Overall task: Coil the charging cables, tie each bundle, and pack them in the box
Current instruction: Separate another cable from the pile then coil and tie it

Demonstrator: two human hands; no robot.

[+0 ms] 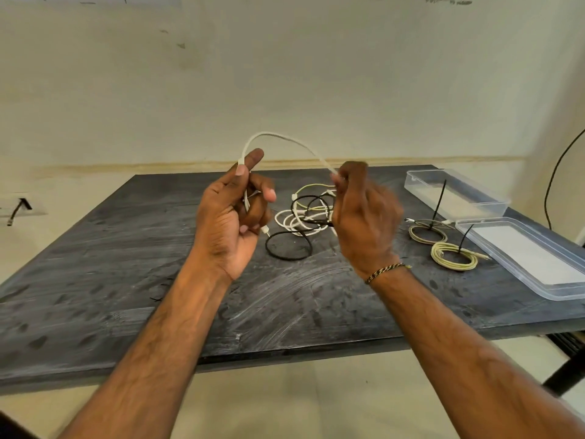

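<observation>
While both forearms reach up over the near edge of the dark table [95, 280], the left hand [232, 213] is held palm toward the camera, thumb and forefinger pinching a white cable [278, 136] near one end, with the lower fingers curled round more of it and a connector poking out below. That cable arches up and over to the right hand [364, 213], seen from the back, whose curled fingers hold its other part; the fingertips there are blurred, so the exact grip is hard to read.

Beyond and between the hands lies a loose tangle of cables [304, 217], white, black and pale yellow, on the tabletop. To the right of the right hand sit two tied coils: a grey coil [425, 233] and, nearer, a yellow coil [454, 256], each with a black tie sticking up. Further right is a clear plastic box [456, 193] with its lid [525, 258] lying nearer, the lid's corner cut off by the frame. Bare tabletop spreads left of the left hand and beneath both wrists. The right wrist wears a braided bracelet [384, 271].
</observation>
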